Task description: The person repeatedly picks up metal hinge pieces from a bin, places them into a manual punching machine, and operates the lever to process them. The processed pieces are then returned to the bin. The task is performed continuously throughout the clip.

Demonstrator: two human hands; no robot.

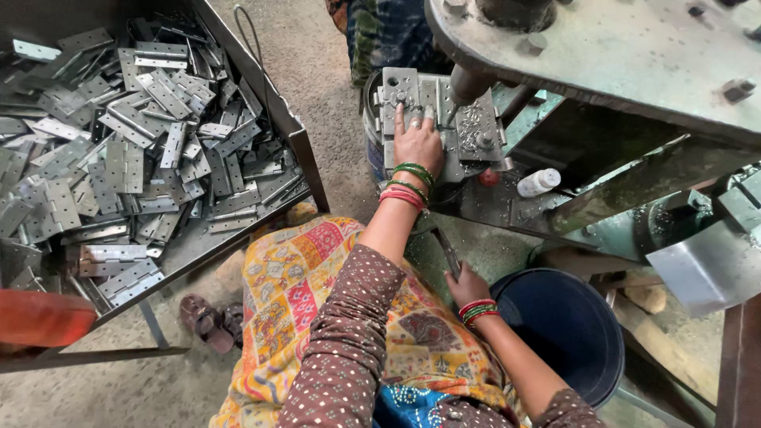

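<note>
Left hand point(418, 143) flat on hinge plate point(400, 91) (under press), right hand point(466, 287) gripping lever point(445, 250)

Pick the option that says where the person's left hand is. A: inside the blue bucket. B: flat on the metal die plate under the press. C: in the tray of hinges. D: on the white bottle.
B: the left hand lies on the metal die plate beneath the press ram, away from the other things.

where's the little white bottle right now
In the head view, the white bottle lies on the press bed right of centre, beside the grey die block under the left hand.
</note>
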